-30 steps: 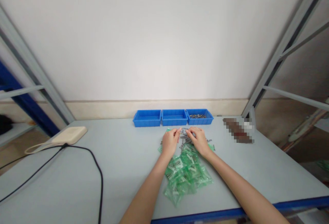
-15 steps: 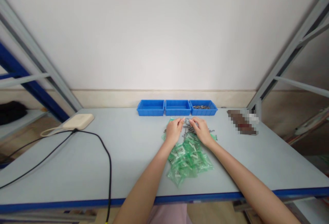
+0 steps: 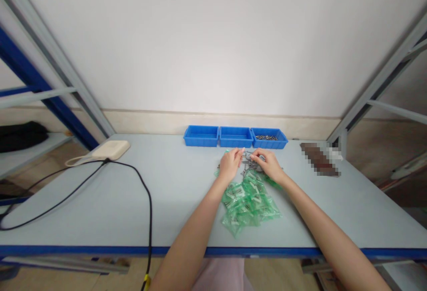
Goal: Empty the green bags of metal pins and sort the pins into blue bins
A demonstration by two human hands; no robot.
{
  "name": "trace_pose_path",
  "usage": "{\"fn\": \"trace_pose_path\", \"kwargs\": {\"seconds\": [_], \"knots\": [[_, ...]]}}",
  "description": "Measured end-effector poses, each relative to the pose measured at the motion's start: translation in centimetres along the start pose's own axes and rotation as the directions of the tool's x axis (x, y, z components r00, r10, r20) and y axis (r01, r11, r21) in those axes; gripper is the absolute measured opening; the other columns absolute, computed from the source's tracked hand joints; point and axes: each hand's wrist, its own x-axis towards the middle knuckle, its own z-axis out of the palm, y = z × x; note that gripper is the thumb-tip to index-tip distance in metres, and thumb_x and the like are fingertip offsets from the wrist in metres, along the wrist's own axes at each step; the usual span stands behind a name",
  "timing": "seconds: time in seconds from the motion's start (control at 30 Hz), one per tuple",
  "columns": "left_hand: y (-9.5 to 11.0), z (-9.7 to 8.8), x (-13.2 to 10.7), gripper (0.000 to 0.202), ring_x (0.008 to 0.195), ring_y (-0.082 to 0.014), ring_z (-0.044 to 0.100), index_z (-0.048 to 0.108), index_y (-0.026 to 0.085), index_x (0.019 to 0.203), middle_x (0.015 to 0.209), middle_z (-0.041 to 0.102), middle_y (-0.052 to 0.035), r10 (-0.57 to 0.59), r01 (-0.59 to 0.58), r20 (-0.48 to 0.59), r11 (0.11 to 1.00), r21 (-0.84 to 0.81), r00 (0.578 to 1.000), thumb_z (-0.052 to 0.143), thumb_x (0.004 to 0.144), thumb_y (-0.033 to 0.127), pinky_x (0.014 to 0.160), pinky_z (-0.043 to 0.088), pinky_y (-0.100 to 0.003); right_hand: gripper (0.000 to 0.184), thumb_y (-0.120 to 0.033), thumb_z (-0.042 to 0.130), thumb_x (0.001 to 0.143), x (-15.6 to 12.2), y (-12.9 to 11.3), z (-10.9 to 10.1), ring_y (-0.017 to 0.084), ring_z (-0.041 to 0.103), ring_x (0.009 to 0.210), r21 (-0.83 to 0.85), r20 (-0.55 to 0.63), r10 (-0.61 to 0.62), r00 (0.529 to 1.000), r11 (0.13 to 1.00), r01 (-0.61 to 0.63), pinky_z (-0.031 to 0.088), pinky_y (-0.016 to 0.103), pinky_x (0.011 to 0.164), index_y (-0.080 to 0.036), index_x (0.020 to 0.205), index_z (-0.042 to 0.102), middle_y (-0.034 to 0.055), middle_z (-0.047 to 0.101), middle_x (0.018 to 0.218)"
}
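A loose pile of thin metal screws [image 3: 256, 163] lies on the table between my two hands. My left hand [image 3: 231, 164] is closed in a pinch at the left of the pile, with a screw [image 3: 244, 155] at its fingertips. My right hand [image 3: 268, 163] is pinched over the pile's right side; what lies between its thumb and finger is too small to make out. Green clear plastic bags [image 3: 248, 204] with small metal parts inside are heaped just below the screws. More green plastic is partly hidden under both hands.
Three blue bins stand in a row behind my hands: the left bin [image 3: 201, 143], the middle bin [image 3: 236, 143] and the right bin [image 3: 271, 143], which holds metal pieces [image 3: 267, 137]. A white box [image 3: 111, 149] and a black cable [image 3: 149, 206] are left, a blurred dark object [image 3: 318, 159] right.
The view has shifted slightly, so the table and bins appear a little to the right and higher. My right hand is still pinched at the pile, slightly farther from my left hand.
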Motion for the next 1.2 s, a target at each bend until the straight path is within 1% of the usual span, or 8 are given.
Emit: {"fn": "trace_pose_path", "kwargs": {"seconds": [0.13, 0.23, 0.3, 0.43, 0.6, 0.77, 1.0, 1.2], "knots": [[-0.5, -0.6, 0.3, 0.041, 0.045, -0.0125, 0.048, 0.054, 0.020, 0.069, 0.045, 0.049, 0.0051, -0.054, 0.053, -0.051, 0.998, -0.019, 0.997, 0.033, 0.090, 0.049, 0.054, 0.033, -0.024, 0.043, -0.050, 0.039, 0.087, 2.9, 1.4, -2.6, 0.021, 0.057, 0.081, -0.184, -0.253, 0.111, 0.961, 0.970, -0.160, 0.038, 0.034, 0.080, -0.017, 0.076, 0.064, 0.0074, 0.066, 0.082], [-0.9, -1.2, 0.5, 0.045, 0.046, -0.0121, 0.049, 0.052, 0.020, 0.067, 0.044, 0.049, 0.0047, -0.062, 0.055, -0.135, 0.997, -0.053, 0.989, 0.030, 0.090, 0.051, 0.056, 0.034, -0.023, 0.045, -0.049, 0.033, 0.090, 4.4, 2.5, -3.7, 0.028, 0.053, 0.098, -0.374, -0.420, 0.223, 0.880, 0.841, -0.391, 0.033, 0.045, 0.087, -0.016, 0.097, 0.064, 0.0142, 0.063, 0.105], [-1.2, -1.5, 0.5, 0.047, 0.047, -0.0122, 0.050, 0.052, 0.020, 0.067, 0.044, 0.049, 0.0043, -0.070, 0.057, -0.174, 0.995, -0.076, 0.982, 0.028, 0.090, 0.052, 0.056, 0.035, -0.023, 0.046, -0.048, 0.034, 0.090, 4.3, 2.7, -3.7, 0.031, 0.049, 0.105, -0.457, -0.464, 0.218, 0.859, 0.772, -0.443, 0.031, 0.049, 0.087, -0.015, 0.112, 0.058, 0.0181, 0.056, 0.119], [-1.5, -1.5, 0.7, 0.050, 0.046, -0.0122, 0.050, 0.051, 0.019, 0.065, 0.044, 0.049, 0.0039, -0.095, 0.073, -0.186, 0.990, -0.119, 0.978, 0.025, 0.090, 0.054, 0.054, 0.036, -0.023, 0.040, -0.046, 0.034, 0.091, 1.9, 2.1, -1.8, 0.028, 0.051, 0.101, -0.486, -0.389, 0.116, 0.914, 0.817, -0.310, 0.032, 0.044, 0.085, -0.018, 0.110, 0.056, 0.0131, 0.059, 0.114], [-1.3, -1.0, 0.8, 0.050, 0.045, -0.0123, 0.049, 0.051, 0.020, 0.063, 0.044, 0.048, 0.0037, -0.067, 0.053, -0.157, 0.994, -0.092, 0.985, 0.025, 0.090, 0.052, 0.055, 0.036, -0.024, 0.031, -0.048, 0.048, 0.086, -0.1, -0.4, 2.5, 0.026, 0.053, 0.092, -0.516, -0.050, 0.036, 0.998, 0.854, -0.057, 0.032, 0.037, 0.077, -0.023, 0.082, 0.066, 0.0071, 0.065, 0.093], [-1.3, -1.2, 0.8, 0.048, 0.047, -0.0128, 0.050, 0.051, 0.020, 0.062, 0.045, 0.048, 0.0031, -0.061, 0.054, -0.167, 0.997, -0.050, 0.984, 0.026, 0.091, 0.050, 0.056, 0.036, -0.024, 0.023, -0.038, 0.051, 0.087, 0.5, -1.6, 5.5, 0.025, 0.053, 0.089, -0.561, -0.049, 0.027, 0.998, 0.826, -0.050, 0.031, 0.034, 0.073, -0.020, 0.082, 0.064, 0.0082, 0.063, 0.089], [-1.3, -1.1, 0.7, 0.042, 0.050, -0.0134, 0.051, 0.053, 0.020, 0.065, 0.048, 0.051, 0.0027, -0.038, 0.046, -0.141, 0.998, 0.049, 0.989, 0.031, 0.091, 0.044, 0.056, 0.035, -0.024, 0.023, -0.030, 0.045, 0.091, -0.2, -1.3, 4.8, 0.024, 0.054, 0.089, -0.526, -0.062, 0.000, 0.998, 0.850, -0.033, 0.028, 0.033, 0.071, -0.020, 0.079, 0.063, 0.0062, 0.066, 0.089], [-1.3, -0.8, 0.5, 0.029, 0.068, -0.0157, 0.057, 0.059, 0.020, 0.079, 0.074, 0.065, -0.0019, 0.019, -0.012, -0.031, 0.976, 0.218, 0.999, 0.040, 0.089, 0.040, 0.063, 0.035, -0.024, 0.023, -0.026, 0.042, 0.092, -0.3, -2.4, 3.4, 0.022, 0.058, 0.085, -0.412, -0.093, -0.004, 0.996, 0.911, -0.035, 0.028, 0.033, 0.073, -0.021, 0.082, 0.062, 0.0048, 0.069, 0.084]]}}
